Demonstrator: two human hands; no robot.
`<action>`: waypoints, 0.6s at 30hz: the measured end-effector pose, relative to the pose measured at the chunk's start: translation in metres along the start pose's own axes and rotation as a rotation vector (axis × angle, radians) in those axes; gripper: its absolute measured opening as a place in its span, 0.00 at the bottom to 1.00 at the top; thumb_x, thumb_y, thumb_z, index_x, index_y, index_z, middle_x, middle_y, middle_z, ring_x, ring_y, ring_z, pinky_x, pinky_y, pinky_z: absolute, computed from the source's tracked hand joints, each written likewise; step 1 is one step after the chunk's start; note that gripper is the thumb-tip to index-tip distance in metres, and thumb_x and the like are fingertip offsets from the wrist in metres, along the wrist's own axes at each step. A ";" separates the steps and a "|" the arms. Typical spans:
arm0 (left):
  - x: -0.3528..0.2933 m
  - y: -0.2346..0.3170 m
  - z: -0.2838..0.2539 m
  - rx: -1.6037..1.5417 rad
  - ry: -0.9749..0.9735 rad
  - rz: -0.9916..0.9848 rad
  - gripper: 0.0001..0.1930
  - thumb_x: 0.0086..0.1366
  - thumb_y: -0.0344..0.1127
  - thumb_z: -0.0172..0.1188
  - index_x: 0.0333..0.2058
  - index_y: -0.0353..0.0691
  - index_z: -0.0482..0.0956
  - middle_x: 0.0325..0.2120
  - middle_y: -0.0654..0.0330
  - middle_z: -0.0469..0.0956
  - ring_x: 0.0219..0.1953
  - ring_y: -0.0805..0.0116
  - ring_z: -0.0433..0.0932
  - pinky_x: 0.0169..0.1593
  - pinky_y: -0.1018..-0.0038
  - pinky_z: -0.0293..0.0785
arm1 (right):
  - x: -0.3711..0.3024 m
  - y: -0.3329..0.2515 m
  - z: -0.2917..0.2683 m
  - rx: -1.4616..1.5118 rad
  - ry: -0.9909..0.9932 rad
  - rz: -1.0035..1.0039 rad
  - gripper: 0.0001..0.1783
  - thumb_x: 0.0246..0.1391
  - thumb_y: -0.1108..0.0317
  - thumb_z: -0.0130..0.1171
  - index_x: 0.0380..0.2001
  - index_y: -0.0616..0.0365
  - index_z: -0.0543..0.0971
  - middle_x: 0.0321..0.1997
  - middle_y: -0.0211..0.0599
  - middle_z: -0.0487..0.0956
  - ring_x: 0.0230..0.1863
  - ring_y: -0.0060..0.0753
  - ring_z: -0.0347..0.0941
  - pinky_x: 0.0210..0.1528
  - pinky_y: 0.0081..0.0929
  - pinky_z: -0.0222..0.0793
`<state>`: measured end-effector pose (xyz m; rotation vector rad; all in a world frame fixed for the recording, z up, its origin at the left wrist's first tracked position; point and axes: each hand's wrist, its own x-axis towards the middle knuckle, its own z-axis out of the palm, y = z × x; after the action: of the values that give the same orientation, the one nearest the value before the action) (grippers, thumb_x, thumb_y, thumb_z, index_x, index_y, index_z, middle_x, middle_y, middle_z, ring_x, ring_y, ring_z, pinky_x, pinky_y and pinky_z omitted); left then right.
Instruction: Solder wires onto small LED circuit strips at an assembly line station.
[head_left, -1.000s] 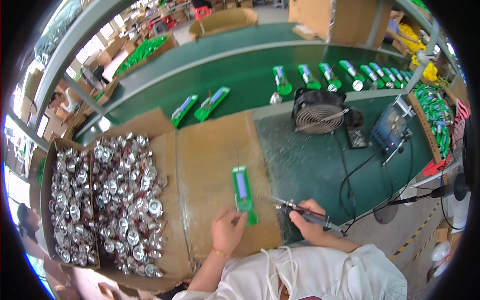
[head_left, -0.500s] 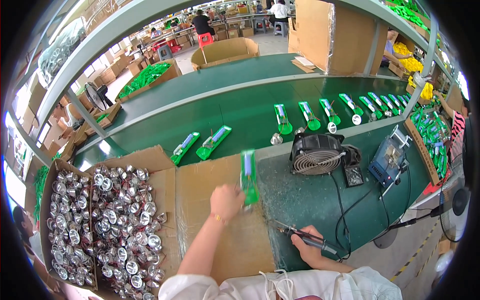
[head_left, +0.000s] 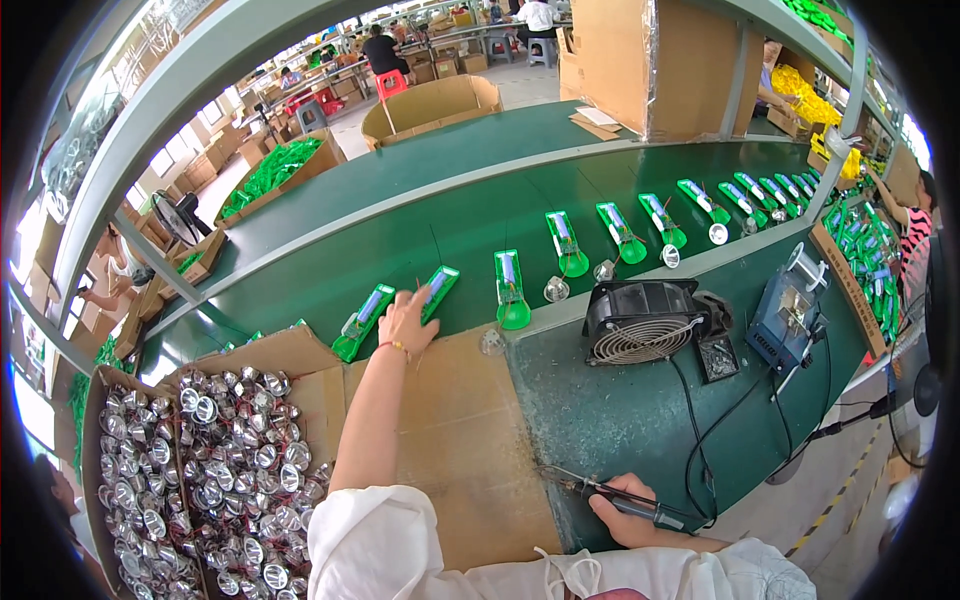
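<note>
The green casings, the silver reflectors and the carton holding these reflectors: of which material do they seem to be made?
Green casings: probably moulded plastic, semi-glossy, judging by the even colour and rounded ends.
Silver reflectors: mirror-bright finish with sharp highlights; could be metal or metal-coated plastic, I cannot tell which.
Carton: most likely cardboard, matte brown, with folded flaps.

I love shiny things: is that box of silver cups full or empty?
Quite full: silver cups crowd the box on both sides.

The top (head_left: pixel 660 572) is white, loose and creased, with white drawstrings (head_left: pixel 553 566) in front. The left sleeve (head_left: pixel 372 528) looks wide and gathered. A thin, reddish-gold bracelet (head_left: pixel 395 346) circles the left wrist (head_left: pixel 384 362).
</note>
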<state>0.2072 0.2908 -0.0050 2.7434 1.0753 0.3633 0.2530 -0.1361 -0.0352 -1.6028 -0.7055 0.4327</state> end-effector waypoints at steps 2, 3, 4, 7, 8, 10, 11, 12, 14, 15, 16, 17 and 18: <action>-0.008 -0.007 -0.001 -0.005 -0.015 0.023 0.30 0.48 0.37 0.57 0.54 0.53 0.65 0.42 0.53 0.68 0.44 0.53 0.70 0.45 0.62 0.70 | 0.003 0.001 0.004 -0.018 -0.002 -0.034 0.11 0.41 0.68 0.67 0.25 0.58 0.73 0.19 0.30 0.75 0.20 0.17 0.69 0.23 0.18 0.65; -0.016 0.000 -0.004 0.009 0.000 -0.006 0.30 0.48 0.36 0.57 0.54 0.53 0.65 0.40 0.53 0.68 0.43 0.54 0.71 0.44 0.64 0.71 | 0.002 0.001 0.004 -0.016 0.001 -0.016 0.11 0.41 0.68 0.67 0.25 0.58 0.73 0.19 0.29 0.75 0.20 0.17 0.69 0.23 0.18 0.65; -0.024 0.005 -0.010 -0.019 0.010 -0.035 0.29 0.48 0.36 0.57 0.53 0.52 0.66 0.41 0.52 0.68 0.43 0.53 0.71 0.44 0.63 0.71 | 0.002 0.002 0.005 -0.012 -0.001 0.001 0.11 0.41 0.68 0.67 0.25 0.58 0.73 0.19 0.29 0.75 0.20 0.17 0.69 0.23 0.18 0.65; -0.066 0.025 -0.017 -0.133 -0.005 -0.048 0.28 0.48 0.35 0.57 0.51 0.47 0.67 0.44 0.49 0.66 0.44 0.49 0.71 0.46 0.63 0.70 | 0.000 0.004 0.004 0.027 0.007 0.065 0.11 0.41 0.68 0.66 0.25 0.58 0.73 0.19 0.29 0.75 0.21 0.16 0.69 0.24 0.18 0.65; -0.088 0.032 -0.014 -0.195 0.061 -0.011 0.28 0.48 0.35 0.57 0.51 0.46 0.66 0.45 0.49 0.66 0.45 0.49 0.70 0.46 0.62 0.70 | 0.000 0.006 0.003 0.022 0.010 0.063 0.11 0.41 0.68 0.66 0.25 0.58 0.73 0.19 0.29 0.75 0.21 0.16 0.69 0.24 0.18 0.65; -0.139 0.055 -0.018 -0.296 0.102 -0.054 0.28 0.48 0.35 0.57 0.51 0.45 0.65 0.47 0.49 0.64 0.46 0.48 0.70 0.46 0.60 0.70 | 0.000 0.007 0.002 0.042 0.022 0.070 0.11 0.43 0.68 0.65 0.25 0.59 0.73 0.20 0.29 0.75 0.21 0.16 0.68 0.24 0.18 0.64; -0.167 0.071 -0.027 -0.330 0.081 -0.141 0.28 0.49 0.34 0.58 0.52 0.44 0.65 0.47 0.48 0.64 0.46 0.47 0.70 0.46 0.60 0.70 | 0.000 0.005 0.002 0.025 0.012 0.069 0.10 0.44 0.67 0.65 0.25 0.59 0.73 0.20 0.29 0.75 0.22 0.15 0.67 0.25 0.17 0.64; -0.197 0.084 -0.030 -0.338 0.089 -0.169 0.29 0.49 0.35 0.58 0.53 0.43 0.64 0.49 0.47 0.63 0.48 0.46 0.68 0.48 0.60 0.69 | 0.001 0.006 0.002 0.045 0.005 0.061 0.10 0.44 0.67 0.64 0.25 0.59 0.73 0.21 0.29 0.75 0.22 0.15 0.67 0.25 0.17 0.64; -0.244 0.093 -0.037 -0.348 0.097 -0.204 0.30 0.50 0.35 0.58 0.54 0.41 0.62 0.50 0.46 0.62 0.51 0.46 0.65 0.49 0.60 0.68 | 0.001 0.004 0.004 0.057 -0.001 0.043 0.10 0.44 0.68 0.64 0.25 0.60 0.73 0.21 0.29 0.75 0.23 0.16 0.67 0.26 0.18 0.64; -0.260 0.095 -0.040 -0.417 0.179 -0.215 0.32 0.51 0.37 0.58 0.55 0.39 0.60 0.51 0.46 0.61 0.54 0.46 0.61 0.53 0.59 0.64 | 0.002 0.004 0.004 0.052 -0.006 0.044 0.10 0.44 0.68 0.64 0.25 0.60 0.73 0.21 0.29 0.75 0.23 0.16 0.67 0.26 0.18 0.64; -0.272 0.095 -0.039 -0.486 0.261 -0.223 0.33 0.52 0.39 0.58 0.57 0.37 0.58 0.52 0.45 0.60 0.57 0.46 0.57 0.57 0.57 0.59 | 0.002 0.005 0.005 0.080 0.000 0.041 0.10 0.45 0.68 0.64 0.25 0.60 0.73 0.21 0.29 0.75 0.23 0.16 0.67 0.26 0.18 0.64; -0.282 0.082 -0.036 -0.395 0.441 -0.290 0.35 0.53 0.41 0.58 0.57 0.36 0.56 0.54 0.45 0.59 0.59 0.47 0.54 0.59 0.56 0.53 | 0.002 0.005 0.004 0.104 0.011 0.036 0.10 0.45 0.68 0.63 0.25 0.60 0.73 0.21 0.29 0.75 0.23 0.16 0.67 0.26 0.17 0.64; -0.290 0.062 -0.038 -0.298 0.620 -0.359 0.37 0.54 0.43 0.58 0.58 0.34 0.54 0.55 0.45 0.58 0.61 0.48 0.50 0.61 0.55 0.48 | 0.002 0.003 0.004 0.112 0.015 0.038 0.09 0.45 0.69 0.63 0.25 0.60 0.72 0.21 0.29 0.75 0.23 0.16 0.68 0.26 0.17 0.64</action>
<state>0.0298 0.0499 -0.0009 2.1535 1.4665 1.2474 0.2529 -0.1319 -0.0385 -1.5140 -0.6301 0.4792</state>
